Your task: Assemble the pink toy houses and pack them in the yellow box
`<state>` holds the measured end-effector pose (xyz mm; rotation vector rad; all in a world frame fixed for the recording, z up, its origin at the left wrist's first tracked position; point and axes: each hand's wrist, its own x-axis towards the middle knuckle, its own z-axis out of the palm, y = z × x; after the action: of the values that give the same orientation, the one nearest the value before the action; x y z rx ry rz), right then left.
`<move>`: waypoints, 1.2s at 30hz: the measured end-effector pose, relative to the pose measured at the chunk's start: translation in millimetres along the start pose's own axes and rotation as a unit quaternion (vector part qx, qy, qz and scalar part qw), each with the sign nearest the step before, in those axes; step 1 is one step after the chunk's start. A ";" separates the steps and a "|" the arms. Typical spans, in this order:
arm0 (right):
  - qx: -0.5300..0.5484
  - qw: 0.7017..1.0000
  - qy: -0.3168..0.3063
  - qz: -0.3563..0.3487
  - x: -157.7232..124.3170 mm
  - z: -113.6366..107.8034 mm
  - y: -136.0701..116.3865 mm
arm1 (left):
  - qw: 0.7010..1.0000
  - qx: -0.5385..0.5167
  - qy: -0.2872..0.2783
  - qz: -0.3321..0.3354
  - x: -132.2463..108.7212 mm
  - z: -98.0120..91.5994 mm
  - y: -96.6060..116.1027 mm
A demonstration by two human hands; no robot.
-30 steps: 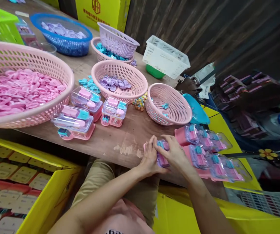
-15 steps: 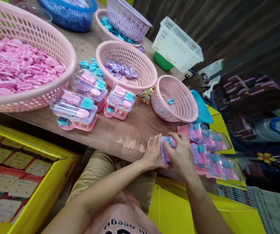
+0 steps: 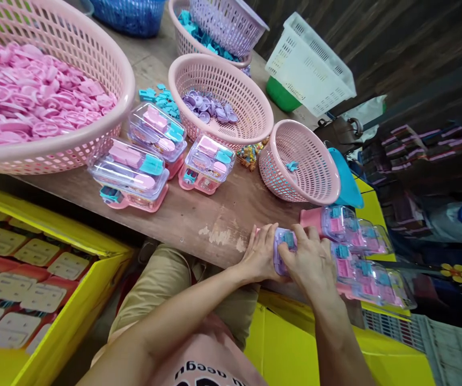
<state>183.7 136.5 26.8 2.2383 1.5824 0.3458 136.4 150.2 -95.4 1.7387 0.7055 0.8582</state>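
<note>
In the head view, both hands meet at the near edge of the wooden tabletop point(image 3: 214, 214), closed around one small toy case point(image 3: 282, 251) with a clear lid over purple and teal parts. The left hand point(image 3: 259, 258) presses its grip against the case's left side, fingers laid flat and close together. The right hand point(image 3: 314, 264) curls its grip over the top and right side, hiding much of the lid (whether the case rests on the wood or is lifted a little, I cannot tell).

Just to the right of the right hand, a row of filled cases point(image 3: 361, 268) lies packed side by side, running out past the tabletop's corner. Beyond the hands stands a small pink basket point(image 3: 301, 171) with a teal piece or two inside. Farther back, a medium pink basket point(image 3: 255, 107) holds purple pieces. To the left, three more closed cases point(image 3: 134, 174) sit near a large pink basket point(image 3: 65, 145) heaped with pink parts. Below the tabletop on the left, a yellow box point(image 3: 78, 300) holds flat packs.
</note>
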 end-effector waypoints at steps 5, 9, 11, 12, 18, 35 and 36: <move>-0.038 0.996 0.073 -0.034 -0.8 1.3 -4.4 | 1.000 -0.019 0.001 0.009 -0.4 1.8 -4.0; -0.058 0.993 0.095 -0.039 -1.5 -2.2 -13.0 | 1.000 -0.024 -0.001 0.009 -1.4 3.4 -6.6; -0.061 0.992 0.103 -0.039 -1.9 -3.7 -19.0 | 1.000 -0.023 0.000 0.010 -2.0 3.4 -6.2; -0.063 0.991 0.108 -0.042 -1.9 -4.1 -21.9 | 1.000 -0.022 -0.002 0.008 -2.2 3.0 -5.5; -0.043 0.995 0.064 -0.062 2.0 -4.1 -22.6 | 1.000 -0.024 -0.006 -0.001 -1.0 -1.8 -1.8; 0.220 0.970 0.098 -0.034 -0.9 52.7 36.7 | 0.960 0.270 0.044 0.061 34.6 -149.9 17.2; 0.209 0.973 0.094 -0.028 8.3 58.4 43.2 | 0.937 0.340 0.061 0.041 42.7 -170.4 20.7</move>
<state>247.0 122.1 -6.9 2.5227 1.9654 0.2298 22.7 268.5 -29.4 2.3523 1.1122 0.8375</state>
